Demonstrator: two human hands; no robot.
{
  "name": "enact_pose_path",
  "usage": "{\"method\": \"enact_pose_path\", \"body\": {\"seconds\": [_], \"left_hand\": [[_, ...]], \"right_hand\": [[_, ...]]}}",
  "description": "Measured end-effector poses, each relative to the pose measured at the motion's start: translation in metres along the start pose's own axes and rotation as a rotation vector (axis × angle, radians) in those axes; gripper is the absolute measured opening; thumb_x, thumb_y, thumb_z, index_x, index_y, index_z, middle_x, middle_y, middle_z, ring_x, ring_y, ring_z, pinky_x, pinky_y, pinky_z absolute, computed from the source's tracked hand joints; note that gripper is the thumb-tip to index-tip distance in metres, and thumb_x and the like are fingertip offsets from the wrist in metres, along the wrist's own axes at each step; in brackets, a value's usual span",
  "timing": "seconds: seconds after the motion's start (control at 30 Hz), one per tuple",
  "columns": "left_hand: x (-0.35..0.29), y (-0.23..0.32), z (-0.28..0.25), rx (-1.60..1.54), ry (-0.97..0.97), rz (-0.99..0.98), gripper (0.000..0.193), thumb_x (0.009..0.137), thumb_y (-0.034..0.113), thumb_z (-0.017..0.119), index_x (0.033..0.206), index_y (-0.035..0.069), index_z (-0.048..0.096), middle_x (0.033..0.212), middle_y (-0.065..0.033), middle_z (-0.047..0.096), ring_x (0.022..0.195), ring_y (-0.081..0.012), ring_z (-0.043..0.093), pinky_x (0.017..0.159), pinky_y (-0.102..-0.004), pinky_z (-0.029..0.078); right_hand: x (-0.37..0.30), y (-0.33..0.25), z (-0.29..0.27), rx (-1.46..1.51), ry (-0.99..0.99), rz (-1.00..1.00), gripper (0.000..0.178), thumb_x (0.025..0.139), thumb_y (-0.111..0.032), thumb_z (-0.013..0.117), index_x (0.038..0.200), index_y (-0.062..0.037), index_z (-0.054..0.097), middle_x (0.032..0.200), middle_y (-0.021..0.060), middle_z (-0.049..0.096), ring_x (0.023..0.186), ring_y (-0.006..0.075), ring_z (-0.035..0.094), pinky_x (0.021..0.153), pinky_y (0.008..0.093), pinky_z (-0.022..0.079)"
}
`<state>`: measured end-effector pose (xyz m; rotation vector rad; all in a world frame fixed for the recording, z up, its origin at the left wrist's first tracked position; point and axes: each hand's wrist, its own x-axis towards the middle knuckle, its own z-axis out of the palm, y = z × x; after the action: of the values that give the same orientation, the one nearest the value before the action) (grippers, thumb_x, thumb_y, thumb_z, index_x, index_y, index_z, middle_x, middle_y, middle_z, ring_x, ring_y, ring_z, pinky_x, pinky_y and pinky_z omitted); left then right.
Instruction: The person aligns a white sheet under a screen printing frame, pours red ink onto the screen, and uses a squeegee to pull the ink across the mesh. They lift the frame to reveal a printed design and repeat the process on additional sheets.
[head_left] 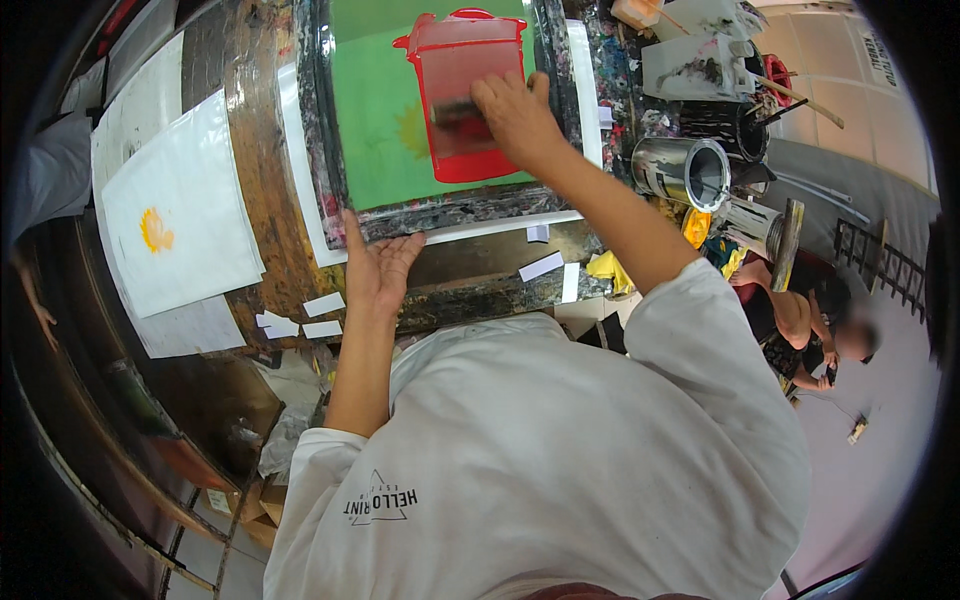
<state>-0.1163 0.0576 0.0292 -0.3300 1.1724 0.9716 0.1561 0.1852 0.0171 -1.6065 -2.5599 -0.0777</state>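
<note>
Right hand (515,110) curled over a squeegee (462,112), pressing it on the red pot shape of the green screen (385,120) | left hand (378,265) open, fingers spread, flat against the frame (460,212) near edge | screen lies on the paint-stained table (255,150) | printed sheet (180,215) with yellow mark to the left | metal can (685,170) to the right

Bright, even daylight, no hard shadows. Strong fisheye: black vignette rings the frame, straight edges bow near the rim. Glare on the metal can (690,172) at right and a sheen along the glossy screen frame (440,212). Right hand (515,110) slightly motion-blurred over the screen. Far-right figure is soft. White shirt (560,470) near camera mildly overexposed.
</note>
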Motion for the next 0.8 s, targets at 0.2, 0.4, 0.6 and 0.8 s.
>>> {"method": "enact_pose_path", "body": {"seconds": [0.2,0.4,0.6,0.8], "left_hand": [[0.002,0.002,0.001,-0.01,0.013,-0.017,0.146,0.088,0.075,0.071,0.152,-0.027,-0.011,0.162,-0.0456,0.009,0.151,-0.0539,0.031,0.123,-0.0558,0.041],[-0.006,0.005,0.001,0.027,-0.108,-0.017,0.147,0.086,0.074,0.075,0.154,-0.024,-0.013,0.164,-0.045,0.004,0.152,-0.0535,0.03,0.122,-0.0556,0.041],[-0.022,0.0,0.003,-0.01,-0.066,0.024,0.144,0.088,0.067,0.078,0.156,-0.018,-0.016,0.161,-0.043,0.009,0.149,-0.0515,0.035,0.122,-0.0562,0.043],[-0.023,0.002,-0.005,-0.036,-0.125,0.005,0.138,0.091,0.067,0.076,0.158,-0.017,-0.01,0.158,-0.0417,0.016,0.146,-0.0507,0.039,0.121,-0.0567,0.044]], "right_hand": [[0.039,0.025,0.005,0.04,0.019,-0.005,0.029,0.088,-0.009,0.07,0.113,-0.0115,0.055,0.113,0.0069,0.066,0.114,0.03,0.061,0.093,0.0547,0.037],[0.061,0.054,-0.007,0.217,-0.116,-0.026,0.039,0.085,-0.014,0.078,0.118,-0.0115,0.059,0.118,0.0105,0.07,0.117,0.032,0.066,0.099,0.0598,0.037],[0.002,0.018,-0.05,0.288,-0.062,0.022,0.04,0.085,-0.013,0.079,0.117,-0.0099,0.055,0.115,0.011,0.065,0.121,0.0345,0.06,0.1,0.054,0.036],[-0.044,-0.028,-0.044,0.014,0.047,-0.012,0.026,0.089,-0.01,0.066,0.114,-0.0123,0.059,0.108,0.0062,0.063,0.107,0.0278,0.059,0.097,0.0506,0.039]]}}
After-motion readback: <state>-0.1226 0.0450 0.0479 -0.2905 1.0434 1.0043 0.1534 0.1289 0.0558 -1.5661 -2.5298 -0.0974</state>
